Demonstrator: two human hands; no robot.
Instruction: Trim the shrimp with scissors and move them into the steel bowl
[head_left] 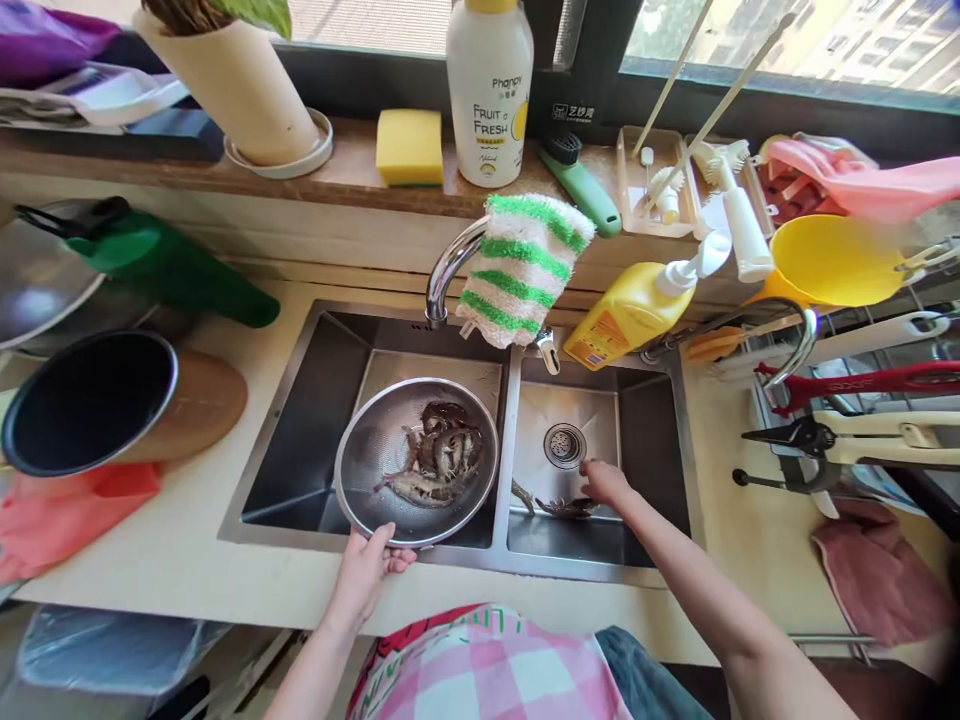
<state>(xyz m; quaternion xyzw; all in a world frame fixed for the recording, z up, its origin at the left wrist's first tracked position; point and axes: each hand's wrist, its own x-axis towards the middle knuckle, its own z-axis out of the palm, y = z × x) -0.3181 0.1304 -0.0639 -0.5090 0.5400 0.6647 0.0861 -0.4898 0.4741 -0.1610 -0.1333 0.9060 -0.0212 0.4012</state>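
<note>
A round metal strainer (360, 470) is held over the left basin, several grey-brown shrimp (450, 455) heaped inside it. My left hand (369, 568) is closed on its near rim, thumb on top and fingers curled underneath. Down in the right basin, my right hand (606, 484) is beside a dark shrimp (566, 508) lying on the metal floor; its fingers point down and are mostly hidden, so their grip is unclear. Another shrimp (523, 495) lies near the divider, partly hidden by it. The drain (565, 446) is just beyond my right hand.
A chrome faucet (442, 280) with a green-striped cloth (529, 265) over it stands behind the sink. Beside it is a yellow pump bottle (634, 312). A brown pot (202, 400) sits left, and a rack with scissors (862, 437) right.
</note>
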